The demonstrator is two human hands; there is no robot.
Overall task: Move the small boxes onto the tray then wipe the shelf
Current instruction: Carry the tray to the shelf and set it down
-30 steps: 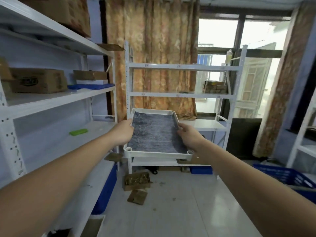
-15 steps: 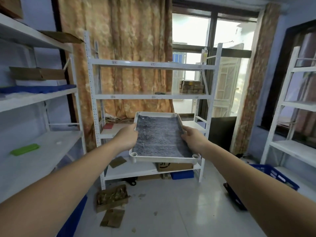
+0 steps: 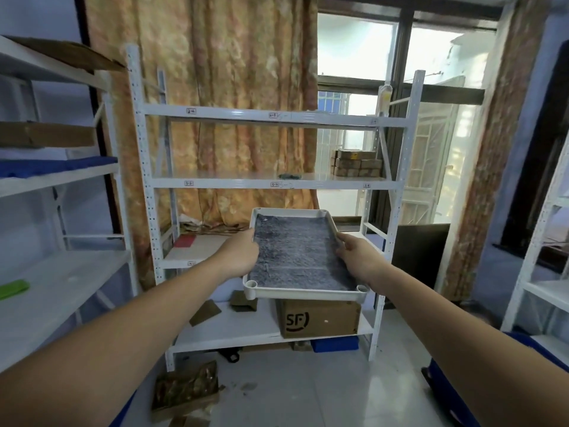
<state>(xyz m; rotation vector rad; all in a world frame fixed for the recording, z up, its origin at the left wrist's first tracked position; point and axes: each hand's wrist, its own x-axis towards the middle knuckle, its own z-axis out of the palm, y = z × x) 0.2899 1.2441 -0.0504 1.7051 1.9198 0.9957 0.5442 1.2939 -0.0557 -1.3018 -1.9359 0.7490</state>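
The tray (image 3: 303, 292) sits in the middle of the frame, held out level in front of the white shelf rack (image 3: 271, 184); it is carried flat, I judge, so that it is ready to take the small boxes and nothing slides off its dark grey liner (image 3: 300, 251); it holds no boxes yet. The small boxes (image 3: 355, 163) are stacked at the right end of the rack's second shelf, upper right of centre, well apart from the tray and above it; they look like brown cartons, though against the bright window behind them I cannot count them surely.

The left hand (image 3: 238, 254) grips the tray's left rim, fingers curled over the edge onto the liner, arm stretched forward from the lower left of the frame; the right hand (image 3: 358, 255) grips the right rim in the same way, thumb on top, arm reaching in from the lower right; both wrists are straight and both arms nearly full length, which keeps the tray clear of the body.

Below the tray, on the bottom shelf, stands a large cardboard box (image 3: 320, 318) marked SF; a green item (image 3: 14, 288) lies on the shelving at the far left.

The step in hand seems to be bringing the tray to the rack; the wiping is not yet begun.
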